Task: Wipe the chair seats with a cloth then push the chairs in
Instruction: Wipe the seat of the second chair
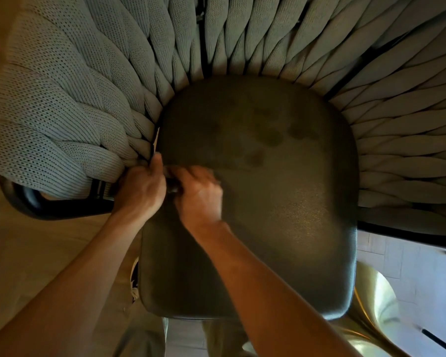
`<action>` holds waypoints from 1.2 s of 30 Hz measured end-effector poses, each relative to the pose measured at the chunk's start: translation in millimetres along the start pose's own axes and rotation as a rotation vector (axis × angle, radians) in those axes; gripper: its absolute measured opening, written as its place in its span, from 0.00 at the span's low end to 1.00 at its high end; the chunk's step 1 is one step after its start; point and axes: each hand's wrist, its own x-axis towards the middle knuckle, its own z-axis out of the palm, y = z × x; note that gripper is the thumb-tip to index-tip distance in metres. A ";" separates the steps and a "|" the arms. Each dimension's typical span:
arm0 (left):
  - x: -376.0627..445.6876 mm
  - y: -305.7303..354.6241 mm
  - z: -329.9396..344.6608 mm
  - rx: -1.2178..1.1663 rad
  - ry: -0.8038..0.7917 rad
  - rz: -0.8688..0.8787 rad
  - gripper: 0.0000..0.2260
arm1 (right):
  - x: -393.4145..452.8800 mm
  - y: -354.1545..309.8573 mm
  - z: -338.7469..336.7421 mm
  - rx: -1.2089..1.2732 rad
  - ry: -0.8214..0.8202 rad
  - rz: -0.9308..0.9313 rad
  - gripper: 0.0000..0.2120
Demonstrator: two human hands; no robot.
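Both hands met at the left edge of the dark chair seat (268,189), beside the woven backrest (75,112). The left hand (141,191) and right hand (200,194) were curled around a small dark cloth (171,185), mostly hidden between them.

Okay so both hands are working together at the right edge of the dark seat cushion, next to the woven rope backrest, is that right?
Not quite. In the head view the left hand and right hand are together at the left edge of the dark seat cushion, not the right. The rest holds: they are beside the woven rope backrest, which wraps around the cushion.
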 end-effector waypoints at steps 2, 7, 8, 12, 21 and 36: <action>1.5 -1.2 0.8 -0.064 0.004 -0.014 0.27 | 3.8 -17.0 13.1 0.030 -0.050 0.001 0.09; -1.2 0.2 1.4 0.011 0.022 -0.012 0.29 | 6.0 -2.9 7.3 -0.100 -0.130 -0.084 0.10; 0.0 -0.8 1.9 0.047 0.028 0.009 0.28 | 7.8 5.5 0.3 -0.132 -0.126 -0.087 0.12; 6.0 -6.6 7.8 0.139 0.055 0.068 0.19 | 7.2 51.2 -35.3 -0.227 -0.050 -0.082 0.18; 3.4 -2.3 18.3 0.244 0.138 0.142 0.22 | -21.5 151.4 -133.3 -0.365 -0.153 0.236 0.22; 12.2 -7.7 23.1 0.100 0.161 0.117 0.22 | -20.2 206.7 -151.6 -0.254 0.149 0.413 0.13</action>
